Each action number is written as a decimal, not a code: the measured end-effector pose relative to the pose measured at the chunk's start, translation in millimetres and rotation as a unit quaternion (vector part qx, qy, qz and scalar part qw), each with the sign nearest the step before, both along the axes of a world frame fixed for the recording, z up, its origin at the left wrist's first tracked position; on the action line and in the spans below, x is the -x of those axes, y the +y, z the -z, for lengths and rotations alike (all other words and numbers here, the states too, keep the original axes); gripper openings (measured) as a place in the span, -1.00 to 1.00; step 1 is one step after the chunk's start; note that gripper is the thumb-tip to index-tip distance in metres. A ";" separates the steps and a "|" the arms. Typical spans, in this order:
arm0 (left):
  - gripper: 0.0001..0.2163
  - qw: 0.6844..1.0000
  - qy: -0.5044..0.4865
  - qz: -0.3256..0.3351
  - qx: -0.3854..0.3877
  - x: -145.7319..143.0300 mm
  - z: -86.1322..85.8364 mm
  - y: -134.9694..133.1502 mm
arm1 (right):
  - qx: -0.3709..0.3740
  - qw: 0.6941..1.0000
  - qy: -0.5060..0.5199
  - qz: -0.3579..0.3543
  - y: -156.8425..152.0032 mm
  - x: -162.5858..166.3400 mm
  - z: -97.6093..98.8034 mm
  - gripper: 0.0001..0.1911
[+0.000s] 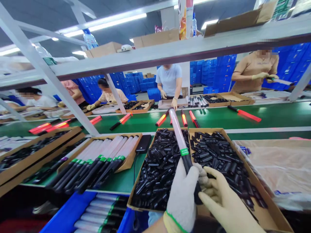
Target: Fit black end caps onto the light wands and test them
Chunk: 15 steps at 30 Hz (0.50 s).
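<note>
My left hand (182, 191), in a white glove with a green-edged cuff, grips the black handle of a light baton (178, 132). The baton has a frosted white tube and a green label band, and it tilts up and away from me. My right hand (224, 197), in a cream glove, curls around the lower end of the handle, its thumb against it. The fingertips are partly hidden, and a dark bit shows between the fingers. Below the hands lie a left cardboard tray (132, 205) and a right cardboard tray (274, 212), both holding many small black parts.
Batons with green bands lie in a cardboard tray (137, 145) at left and a blue crate (63, 213) below. A black power bank or phone (143, 143) sits between trays. Glowing red batons (250, 115) lie on the green belt (213, 118). Co-workers sit beyond; a shelf beam (145, 53) crosses overhead.
</note>
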<state>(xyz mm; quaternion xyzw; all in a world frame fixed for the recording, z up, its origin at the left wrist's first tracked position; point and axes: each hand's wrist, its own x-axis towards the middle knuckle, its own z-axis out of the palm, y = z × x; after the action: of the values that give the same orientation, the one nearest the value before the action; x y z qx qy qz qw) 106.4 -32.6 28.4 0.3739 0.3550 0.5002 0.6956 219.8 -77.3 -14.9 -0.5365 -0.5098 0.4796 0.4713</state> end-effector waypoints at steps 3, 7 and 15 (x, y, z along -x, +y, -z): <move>-0.68 0.999 0.036 -0.014 -0.004 -3.2 -1.8 -0.2 | -0.015 0.998 0.055 0.001 4.6 7.2 4.0 -0.08; -0.59 0.990 0.134 -0.022 -0.041 2.2 -19.0 3.3 | 0.006 0.995 0.090 0.035 6.6 -4.0 -4.1 -0.19; -0.74 0.986 0.050 0.071 -0.140 45.9 -52.8 -38.9 | 0.027 0.942 -0.181 0.282 -9.7 -156.5 13.5 -0.43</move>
<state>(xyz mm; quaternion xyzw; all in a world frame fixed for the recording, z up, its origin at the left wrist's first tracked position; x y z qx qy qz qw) 60.4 -71.5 81.3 0.5164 0.2882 0.4755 0.6513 376.3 -87.0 -28.5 -0.7486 -0.4010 0.2359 0.4724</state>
